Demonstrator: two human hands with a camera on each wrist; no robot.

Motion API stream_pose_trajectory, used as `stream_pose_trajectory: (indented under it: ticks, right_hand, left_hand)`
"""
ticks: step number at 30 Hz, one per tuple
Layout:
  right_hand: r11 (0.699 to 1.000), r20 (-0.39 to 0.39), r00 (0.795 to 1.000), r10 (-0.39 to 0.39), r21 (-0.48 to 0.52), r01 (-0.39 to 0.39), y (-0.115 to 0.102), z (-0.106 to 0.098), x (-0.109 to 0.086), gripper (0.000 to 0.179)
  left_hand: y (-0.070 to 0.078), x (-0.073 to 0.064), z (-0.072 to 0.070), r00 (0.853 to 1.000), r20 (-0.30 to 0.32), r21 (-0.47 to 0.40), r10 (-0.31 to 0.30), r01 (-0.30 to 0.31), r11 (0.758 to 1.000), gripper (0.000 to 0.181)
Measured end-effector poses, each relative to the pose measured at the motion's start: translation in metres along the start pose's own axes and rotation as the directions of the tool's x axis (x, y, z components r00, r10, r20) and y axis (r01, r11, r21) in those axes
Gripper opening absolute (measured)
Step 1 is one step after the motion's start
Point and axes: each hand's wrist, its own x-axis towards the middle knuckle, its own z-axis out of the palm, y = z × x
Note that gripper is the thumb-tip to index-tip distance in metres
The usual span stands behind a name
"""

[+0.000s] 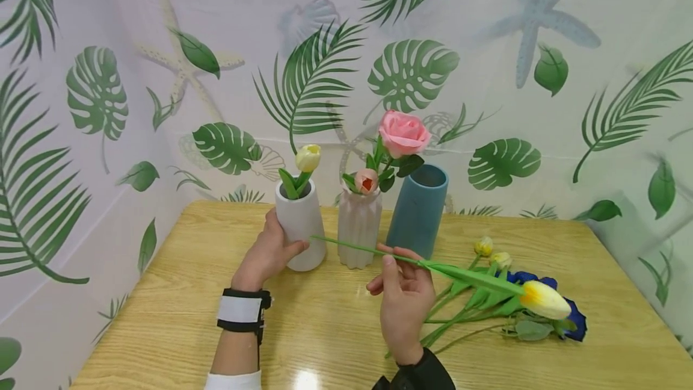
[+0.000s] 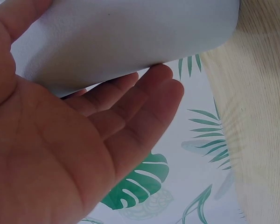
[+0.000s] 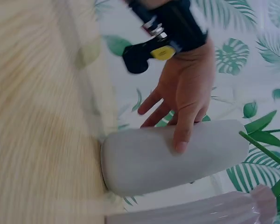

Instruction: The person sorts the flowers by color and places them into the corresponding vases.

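My left hand [image 1: 273, 251] grips the lower side of a white vase [image 1: 302, 230], thumb in front and fingers around the left. The vase stands upright on the wooden table, with a pale yellow tulip [image 1: 308, 158] in its mouth. In the left wrist view, fingertips [image 2: 161, 72] rest along the vase wall [image 2: 130, 32]. Between thumb and fingers, my right hand [image 1: 406, 300] pinches the green stem of a yellow-and-white tulip [image 1: 544, 300]. This tulip lies nearly level, bloom to the right, its stem end in front of the white vase. The right wrist view shows the left hand [image 3: 189, 88] on the vase.
A ribbed pale pink vase [image 1: 359, 227] holding a pink rose [image 1: 403, 133] and a small pink tulip [image 1: 366, 181] stands beside the white one. Right of it is a blue vase [image 1: 417, 212]. Yellow tulips [image 1: 483, 247] and dark blue flowers [image 1: 575, 321] lie on the table [image 1: 178, 294] at right.
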Motion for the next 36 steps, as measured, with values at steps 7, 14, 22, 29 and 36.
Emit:
stream_pose_trajectory:
  ticks: [7,14,22,29,36]
  right_hand:
    - [0.949,0.109,0.951,-0.289,-0.095,0.299,0.003,0.003,-0.002,0.026]
    - [0.857,0.143,0.859,-0.492,-0.097,0.507,-0.008,0.021,0.01,0.019]
    - [0.831,0.274,0.831,-0.485,-0.153,0.535,-0.007,0.042,0.033,0.024]
    - [0.862,0.416,0.875,-0.247,-0.319,0.394,0.0,0.06,0.056,0.029]
    - [0.714,0.408,0.838,-0.363,-0.456,0.531,0.004,0.088,0.086,0.019]
  left_hand:
    - [0.0,0.0,0.0,1.0,0.0,0.008,0.002,-0.002,1.0,0.091]
    - [0.002,0.0,0.0,1.0,0.0,0.018,-0.004,0.004,1.0,0.092]
    - [0.001,0.0,0.001,1.0,-0.003,-0.001,-0.001,0.001,1.0,0.091]
    - [-0.002,0.001,0.0,1.0,-0.018,0.012,0.017,-0.017,1.0,0.091]
    - [-0.001,0.001,0.0,1.0,-0.014,0.007,0.016,-0.016,1.0,0.091]
